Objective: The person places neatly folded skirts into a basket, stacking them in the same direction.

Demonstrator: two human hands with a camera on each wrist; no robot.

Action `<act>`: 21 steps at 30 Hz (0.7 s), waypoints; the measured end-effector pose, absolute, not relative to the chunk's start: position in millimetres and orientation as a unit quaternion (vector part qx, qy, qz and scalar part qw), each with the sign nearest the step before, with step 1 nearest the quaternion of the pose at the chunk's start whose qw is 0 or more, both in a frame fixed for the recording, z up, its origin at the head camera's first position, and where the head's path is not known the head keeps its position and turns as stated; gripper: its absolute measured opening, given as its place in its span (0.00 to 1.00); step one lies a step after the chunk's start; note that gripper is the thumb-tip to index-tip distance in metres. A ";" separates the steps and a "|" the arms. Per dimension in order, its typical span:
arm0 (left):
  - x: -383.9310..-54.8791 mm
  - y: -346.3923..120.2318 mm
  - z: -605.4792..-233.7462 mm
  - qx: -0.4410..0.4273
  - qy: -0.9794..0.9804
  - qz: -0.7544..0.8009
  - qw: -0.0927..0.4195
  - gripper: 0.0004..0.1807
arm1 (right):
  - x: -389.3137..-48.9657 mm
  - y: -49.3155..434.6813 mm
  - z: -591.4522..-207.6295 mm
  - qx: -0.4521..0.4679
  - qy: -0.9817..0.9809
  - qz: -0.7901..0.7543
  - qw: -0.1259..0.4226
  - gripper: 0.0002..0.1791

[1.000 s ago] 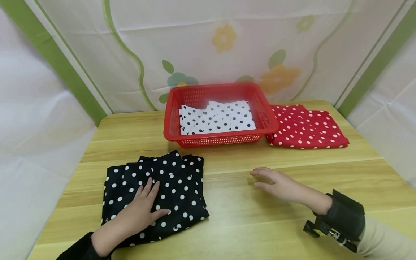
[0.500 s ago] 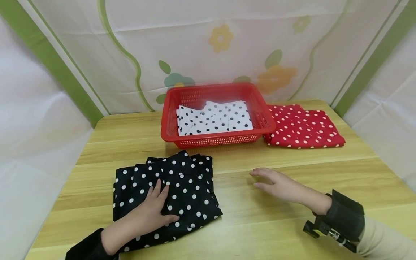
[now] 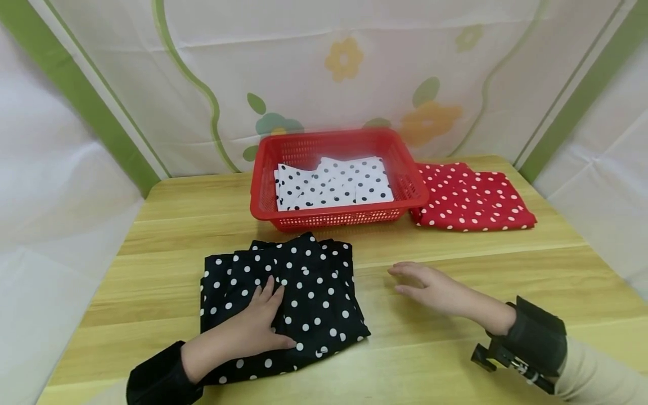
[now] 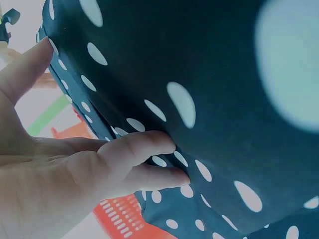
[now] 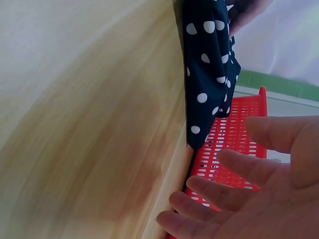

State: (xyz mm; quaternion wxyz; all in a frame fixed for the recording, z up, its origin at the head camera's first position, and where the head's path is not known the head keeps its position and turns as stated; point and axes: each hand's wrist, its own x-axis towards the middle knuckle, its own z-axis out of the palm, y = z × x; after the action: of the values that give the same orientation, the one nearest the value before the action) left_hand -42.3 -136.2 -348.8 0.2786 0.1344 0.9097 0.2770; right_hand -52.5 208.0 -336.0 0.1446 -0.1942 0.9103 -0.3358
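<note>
A folded black cloth with white dots (image 3: 319,298) lies on the table in front of the basket. Spread fingers of my left hand (image 3: 258,326) rest flat on top of it. In the left wrist view, that hand (image 4: 60,174) touches the dotted fabric (image 4: 129,59) with its fingertips. My right hand (image 3: 430,287) hovers over the wood to the right of the cloth, apart from it and holding nothing. Its fingers stand relaxed and spread in the right wrist view (image 5: 249,189), where the black cloth (image 5: 207,74) also shows.
A red plastic basket (image 3: 344,215) stands at the back centre, with a folded white black-dotted cloth (image 3: 334,185) inside. Right of it lies a folded red white-dotted cloth (image 3: 476,197), partly under the basket's rim. A printed curtain (image 3: 304,56) closes off the wooden table's (image 3: 167,225) far side.
The black dotted cloth has slid to the right along the table under my left hand, which moved with it. My right hand has stayed nearly still.
</note>
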 end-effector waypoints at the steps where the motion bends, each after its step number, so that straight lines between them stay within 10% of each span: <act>1: -42.8 -134.6 -348.8 0.135 0.909 0.277 0.280 0.56 | -52.2 208.8 -336.3 -0.192 0.911 -0.336 0.145 0.23; 21: -53.9 -92.4 -348.1 0.169 0.900 0.278 0.291 0.55 | -47.4 214.9 -338.1 -0.189 0.906 -0.350 0.145 0.23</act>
State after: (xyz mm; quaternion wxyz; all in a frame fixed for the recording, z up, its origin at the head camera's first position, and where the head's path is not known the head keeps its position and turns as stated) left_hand -53.9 -92.4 -348.1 0.2905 0.1695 0.8999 0.2776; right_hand -47.4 214.9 -338.1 0.1455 -0.1892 0.9057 -0.3503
